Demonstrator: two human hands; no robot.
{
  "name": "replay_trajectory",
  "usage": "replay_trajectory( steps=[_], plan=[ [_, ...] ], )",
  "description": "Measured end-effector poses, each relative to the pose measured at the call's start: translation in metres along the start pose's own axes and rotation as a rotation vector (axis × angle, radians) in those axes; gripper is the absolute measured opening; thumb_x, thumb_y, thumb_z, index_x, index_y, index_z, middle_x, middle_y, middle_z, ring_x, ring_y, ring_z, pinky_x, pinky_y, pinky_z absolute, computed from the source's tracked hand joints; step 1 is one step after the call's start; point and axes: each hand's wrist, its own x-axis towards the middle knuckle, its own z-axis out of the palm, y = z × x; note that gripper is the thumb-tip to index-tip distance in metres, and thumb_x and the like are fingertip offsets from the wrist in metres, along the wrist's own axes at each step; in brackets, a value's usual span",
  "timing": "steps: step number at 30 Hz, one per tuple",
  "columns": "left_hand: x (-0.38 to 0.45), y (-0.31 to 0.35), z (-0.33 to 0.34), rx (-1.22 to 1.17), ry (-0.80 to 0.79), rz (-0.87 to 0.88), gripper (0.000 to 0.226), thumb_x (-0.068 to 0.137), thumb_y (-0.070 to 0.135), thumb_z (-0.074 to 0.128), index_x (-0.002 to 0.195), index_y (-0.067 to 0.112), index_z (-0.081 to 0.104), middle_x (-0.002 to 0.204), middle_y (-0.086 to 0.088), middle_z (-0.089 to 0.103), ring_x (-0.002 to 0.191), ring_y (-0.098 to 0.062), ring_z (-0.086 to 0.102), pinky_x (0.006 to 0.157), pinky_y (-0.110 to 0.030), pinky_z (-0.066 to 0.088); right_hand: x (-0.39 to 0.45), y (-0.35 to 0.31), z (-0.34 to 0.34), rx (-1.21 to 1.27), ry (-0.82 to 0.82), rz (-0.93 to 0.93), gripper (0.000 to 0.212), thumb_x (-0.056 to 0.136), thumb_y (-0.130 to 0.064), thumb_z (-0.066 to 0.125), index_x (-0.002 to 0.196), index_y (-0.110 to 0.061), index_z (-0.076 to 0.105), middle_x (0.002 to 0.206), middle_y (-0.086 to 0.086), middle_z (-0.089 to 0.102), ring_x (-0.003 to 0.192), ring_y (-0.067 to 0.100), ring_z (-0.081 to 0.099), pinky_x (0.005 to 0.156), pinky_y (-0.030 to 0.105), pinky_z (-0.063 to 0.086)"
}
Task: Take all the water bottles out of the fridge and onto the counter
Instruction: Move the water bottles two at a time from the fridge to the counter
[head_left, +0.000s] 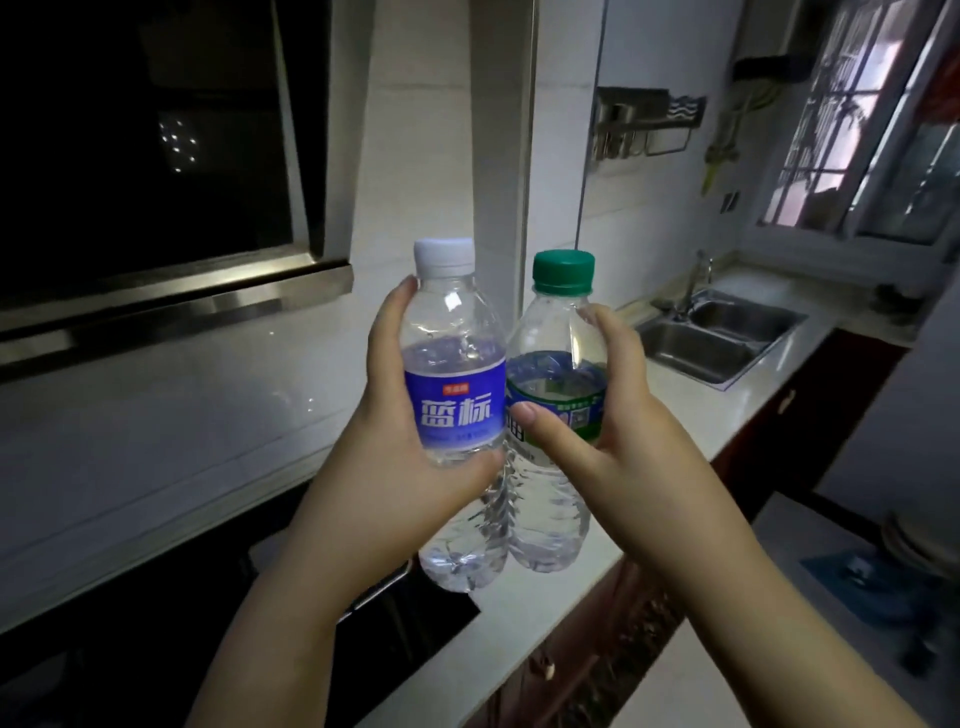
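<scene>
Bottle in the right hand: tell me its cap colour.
Green. The cap of the bottle shows clearly in the head view.

Left hand (400, 415) covers the near side of the blue-label bottle (457, 395), and the right hand's (597, 431) thumb blocks part of the green-cap bottle's (556, 415) label, unreadable there. Whether either base touches the tabletop (519, 613), can't tell. Both forearms run off the bottom edge. Dishes at the right edge are blurred.

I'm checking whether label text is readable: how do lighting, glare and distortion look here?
Head view: dim overall, daylight only from the window; blue-label bottle lettering sharp, green-label bottle print blurred; glare streaks on both; wide-angle bends the edges.
</scene>
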Motion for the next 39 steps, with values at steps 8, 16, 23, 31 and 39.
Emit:
replay_trajectory(
  steps=[8,16,23,31,39],
  plan=[
    [0.060,-0.035,0.097,-0.002,0.053,-0.055,0.112,0.067,0.023,0.085,0.136,0.068,0.007,0.123,0.033,0.052,0.104,0.002,0.063,0.073,-0.012,0.052,0.057,0.097,-0.053,-0.004,-0.076,-0.017,0.076,0.077,-0.056,0.059,0.137,-0.049,0.014,0.095,-0.031,0.057,0.090,-0.010,0.062,0.070,0.007,0.049],
    [0.114,-0.115,0.151,0.043,0.080,-0.182,0.112,0.070,0.022,0.084,0.142,0.060,0.007,0.134,0.022,0.051,0.112,-0.001,0.060,0.079,-0.019,0.054,0.120,0.199,-0.035,0.075,-0.182,0.088,0.074,0.079,-0.050,0.065,0.135,-0.050,0.016,0.094,-0.037,0.054,0.094,-0.020,0.056,0.068,0.000,0.044],
    [0.166,-0.188,0.183,0.069,0.094,-0.315,0.112,0.071,0.018,0.086,0.143,0.053,0.007,0.146,0.011,0.040,0.122,-0.006,0.052,0.090,-0.021,0.052,0.182,0.275,-0.004,0.107,-0.264,0.193,0.074,0.081,-0.042,0.071,0.132,-0.052,0.019,0.102,-0.040,0.048,0.085,-0.024,0.055,0.066,-0.002,0.043],
    [0.197,-0.246,0.216,0.221,0.111,-0.431,0.110,0.077,0.024,0.078,0.130,0.069,-0.007,0.135,0.036,0.025,0.119,0.022,0.035,0.090,0.002,0.033,0.227,0.339,0.021,0.120,-0.410,0.328,0.081,0.081,-0.030,0.074,0.144,-0.027,0.023,0.138,-0.006,0.053,0.116,0.015,0.060,0.092,0.023,0.051],
    [0.199,-0.288,0.254,0.219,0.218,-0.601,0.090,0.089,0.030,0.062,0.121,0.080,-0.005,0.153,0.012,0.028,0.136,-0.006,0.034,0.097,-0.004,0.033,0.255,0.394,0.041,0.146,-0.649,0.413,0.072,0.084,-0.022,0.072,0.142,-0.014,0.031,0.140,0.007,0.051,0.124,0.024,0.054,0.105,0.043,0.044]
  ],
)
